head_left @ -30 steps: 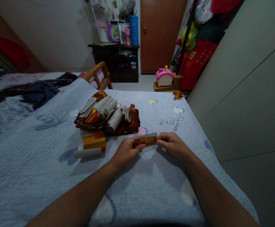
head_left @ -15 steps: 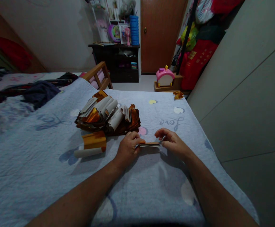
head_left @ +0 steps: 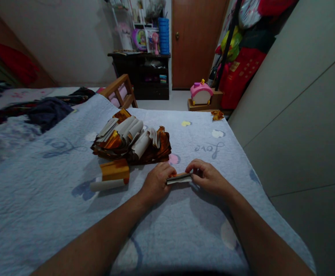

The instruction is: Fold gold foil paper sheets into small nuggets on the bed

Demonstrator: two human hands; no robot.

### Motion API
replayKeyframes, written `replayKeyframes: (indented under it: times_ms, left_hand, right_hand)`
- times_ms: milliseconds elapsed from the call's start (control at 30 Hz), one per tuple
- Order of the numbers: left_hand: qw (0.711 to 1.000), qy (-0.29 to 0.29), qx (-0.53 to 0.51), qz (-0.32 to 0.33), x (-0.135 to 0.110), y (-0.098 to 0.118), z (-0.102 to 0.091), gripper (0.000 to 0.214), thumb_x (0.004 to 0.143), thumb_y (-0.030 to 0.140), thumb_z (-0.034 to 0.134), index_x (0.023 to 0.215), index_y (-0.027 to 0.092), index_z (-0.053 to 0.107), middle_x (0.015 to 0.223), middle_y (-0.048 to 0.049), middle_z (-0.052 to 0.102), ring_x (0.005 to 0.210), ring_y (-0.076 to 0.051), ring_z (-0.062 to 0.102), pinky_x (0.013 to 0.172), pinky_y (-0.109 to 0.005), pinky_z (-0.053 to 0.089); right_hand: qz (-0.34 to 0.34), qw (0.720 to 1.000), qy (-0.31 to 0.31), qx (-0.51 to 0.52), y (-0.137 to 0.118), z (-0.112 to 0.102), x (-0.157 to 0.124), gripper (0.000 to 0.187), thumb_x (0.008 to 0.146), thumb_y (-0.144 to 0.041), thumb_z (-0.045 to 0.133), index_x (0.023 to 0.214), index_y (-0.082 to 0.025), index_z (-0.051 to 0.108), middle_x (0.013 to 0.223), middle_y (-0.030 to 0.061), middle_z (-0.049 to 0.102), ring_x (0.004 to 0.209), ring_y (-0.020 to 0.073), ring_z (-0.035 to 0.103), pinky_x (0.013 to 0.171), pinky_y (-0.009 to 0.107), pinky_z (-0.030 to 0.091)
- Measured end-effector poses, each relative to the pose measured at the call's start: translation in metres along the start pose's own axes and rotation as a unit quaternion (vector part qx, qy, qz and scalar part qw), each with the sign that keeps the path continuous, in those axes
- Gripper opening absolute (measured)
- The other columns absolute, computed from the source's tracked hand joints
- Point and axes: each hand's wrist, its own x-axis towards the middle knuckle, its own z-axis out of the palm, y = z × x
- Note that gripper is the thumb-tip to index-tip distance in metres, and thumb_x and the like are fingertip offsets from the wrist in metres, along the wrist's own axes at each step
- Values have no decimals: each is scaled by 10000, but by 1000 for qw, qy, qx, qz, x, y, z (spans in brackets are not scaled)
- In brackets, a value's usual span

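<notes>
Between my hands, just above the quilt, is a narrow folded strip of paper (head_left: 180,179), orange-gold on one face and whitish on the other. My left hand (head_left: 157,178) is closed on its left end. At the right end, my right hand (head_left: 209,175) pinches the paper between thumb and curled fingers. Left of my hands lies a single gold sheet (head_left: 114,170) with a white rolled edge. Behind it sits a loose pile of gold-and-white folded papers (head_left: 135,138).
A pale blue quilt (head_left: 161,230) covers the bed beneath everything. One crumpled gold piece (head_left: 217,115) lies at the far right corner. Dark clothes (head_left: 48,113) are heaped at the left, and a tall pale cabinet (head_left: 299,115) borders the right side.
My right hand has moved left and closed on the right end of the paper. The strip has tipped and shifted slightly towards me. The pile and the single sheet have stayed put.
</notes>
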Motion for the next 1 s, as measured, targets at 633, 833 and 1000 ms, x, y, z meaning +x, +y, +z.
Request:
replayKeyframes:
  times_ms: [633, 833, 1000]
  left_hand:
    - [953, 43, -277, -114, -1, 18, 1, 101, 831, 269, 625, 839, 189, 564, 756, 27, 558, 694, -133, 528, 661, -248, 408]
    - [931, 2, -343, -121, -1, 17, 5, 227, 802, 307, 685, 925, 200, 527, 787, 34, 536, 679, -113, 504, 624, -228, 407]
    - [932, -26, -346, -107, 0, 20, 3, 305, 784, 284, 735, 982, 200, 519, 871, 11, 562, 741, -120, 536, 645, -234, 434]
  right_hand:
    - [73, 956, -10, 285, -10, 30, 1, 252, 848, -425, 685, 913, -204, 585, 880, 34, 629, 776, 166, 601, 678, 311, 505]
    - [59, 961, -21, 271, -7, 34, 1, 303, 839, -438, 715, 993, -198, 610, 918, 41, 653, 811, 171, 606, 713, 306, 501]
    - [63, 964, -12, 259, -7, 32, 0, 356, 853, -505, 693, 1021, -206, 601, 906, 41, 658, 814, 192, 618, 694, 309, 508]
